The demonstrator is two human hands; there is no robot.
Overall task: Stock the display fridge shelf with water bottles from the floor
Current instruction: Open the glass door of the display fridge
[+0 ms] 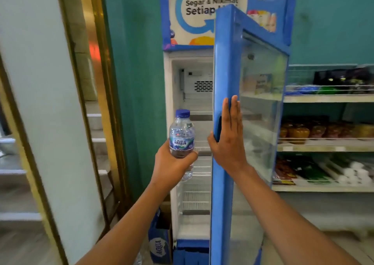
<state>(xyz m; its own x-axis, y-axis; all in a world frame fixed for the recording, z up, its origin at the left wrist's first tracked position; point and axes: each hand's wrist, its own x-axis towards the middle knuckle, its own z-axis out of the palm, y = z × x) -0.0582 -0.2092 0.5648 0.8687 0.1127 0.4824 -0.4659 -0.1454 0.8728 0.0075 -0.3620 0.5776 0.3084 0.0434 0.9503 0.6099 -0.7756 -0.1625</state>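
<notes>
My left hand (174,163) is wrapped around the lower half of a small clear water bottle (182,132) with a blue cap and an Aqua label, held upright in front of the fridge opening. My right hand (229,139) lies flat with fingers straight against the outer edge of the blue glass door (224,72), thumb hooked round the door's handle recess. The door stands partly open toward me. Inside the tall white display fridge (168,103) several wire shelves (197,196) show, with no bottles visible on them.
A blue Aqua carton (158,242) stands on the floor left of the fridge base. To the right, store shelving (327,143) holds jars, packets and white bottles. A white pillar (46,103) with a gold frame stands at left, with steps behind it.
</notes>
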